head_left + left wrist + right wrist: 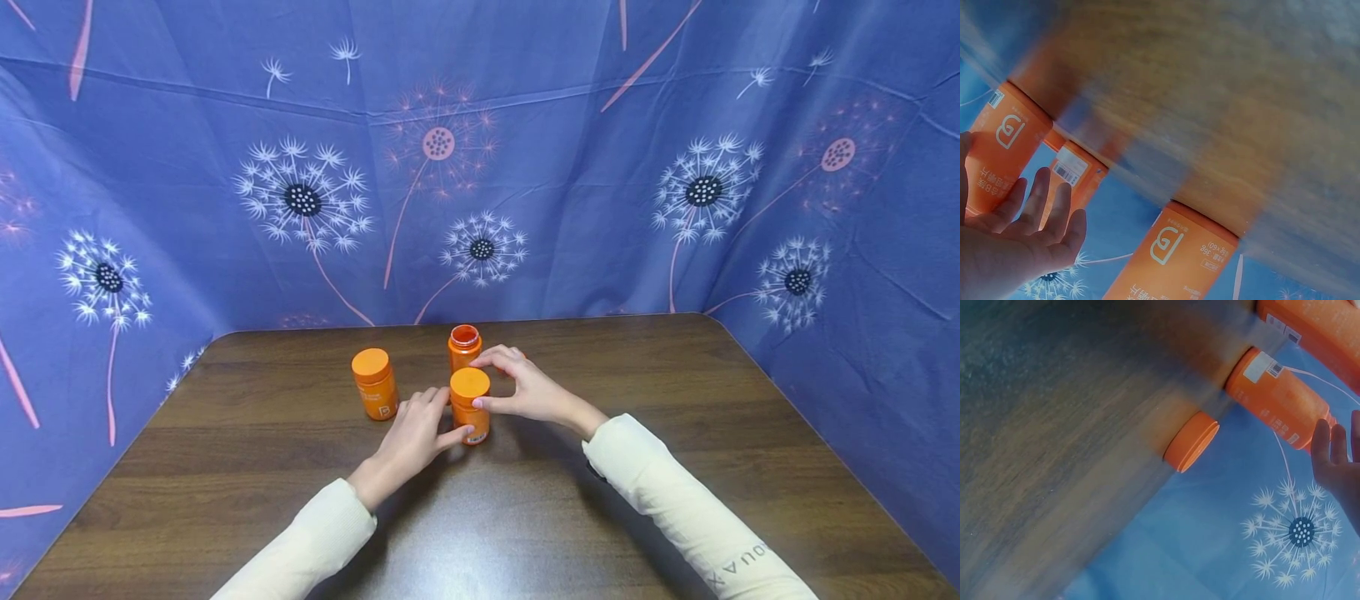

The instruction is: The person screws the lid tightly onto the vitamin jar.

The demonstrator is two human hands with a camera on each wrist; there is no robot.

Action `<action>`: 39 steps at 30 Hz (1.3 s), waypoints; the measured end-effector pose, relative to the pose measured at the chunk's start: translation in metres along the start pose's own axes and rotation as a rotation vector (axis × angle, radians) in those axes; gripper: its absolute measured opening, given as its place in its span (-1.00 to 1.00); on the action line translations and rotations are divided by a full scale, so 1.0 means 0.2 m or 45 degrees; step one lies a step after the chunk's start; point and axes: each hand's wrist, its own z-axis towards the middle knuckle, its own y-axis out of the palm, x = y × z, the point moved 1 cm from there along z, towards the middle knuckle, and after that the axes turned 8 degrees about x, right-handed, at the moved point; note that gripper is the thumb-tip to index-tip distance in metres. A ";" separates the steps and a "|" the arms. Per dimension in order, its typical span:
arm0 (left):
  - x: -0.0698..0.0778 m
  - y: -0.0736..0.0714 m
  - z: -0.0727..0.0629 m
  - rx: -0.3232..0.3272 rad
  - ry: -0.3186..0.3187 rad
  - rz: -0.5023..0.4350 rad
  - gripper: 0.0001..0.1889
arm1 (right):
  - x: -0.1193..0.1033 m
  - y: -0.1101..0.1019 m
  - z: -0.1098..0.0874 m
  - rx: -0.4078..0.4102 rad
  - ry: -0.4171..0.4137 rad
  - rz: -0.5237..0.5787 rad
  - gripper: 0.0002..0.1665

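Observation:
Closest to me on the table stands an upright orange pill bottle point(471, 421) with its cap point(470, 382) on. My left hand point(412, 437) holds its body, fingers along the left side and thumb across the front. At the cap, my right hand point(534, 392) has its thumb on the near right edge and its index finger behind. Just behind stands an open, uncapped orange bottle point(464, 357), its red-rimmed mouth showing. A third orange bottle point(375, 392), capped, stands to the left of my left hand. The right wrist view shows a loose orange cap point(1191, 442) on the table.
The brown wooden table point(675, 500) ends at a rounded far edge behind the bottles. A blue dandelion-print cloth point(562, 208) hangs around its back and sides. Both forearms in pale sleeves point(660, 475) reach in from the front.

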 end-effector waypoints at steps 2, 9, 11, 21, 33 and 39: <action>0.00 0.00 0.00 -0.005 -0.002 0.001 -0.47 | 0.00 0.00 0.00 -0.011 -0.008 -0.008 -0.42; 0.00 -0.01 0.00 -0.020 -0.007 -0.005 -0.47 | 0.00 -0.01 0.02 -0.038 -0.057 -0.019 -0.50; 0.00 -0.01 0.00 -0.020 -0.008 -0.003 -0.48 | -0.01 -0.02 0.02 -0.043 -0.060 -0.015 -0.50; 0.01 -0.01 0.00 -0.024 -0.017 0.000 -0.49 | -0.03 -0.01 0.03 -0.001 -0.022 -0.035 -0.49; 0.00 0.00 0.00 0.037 0.043 0.002 -0.53 | -0.04 0.04 0.01 0.149 0.028 -0.134 -0.44; 0.00 -0.01 -0.01 0.016 0.033 0.001 -0.53 | -0.03 0.03 0.01 0.111 0.046 -0.121 -0.41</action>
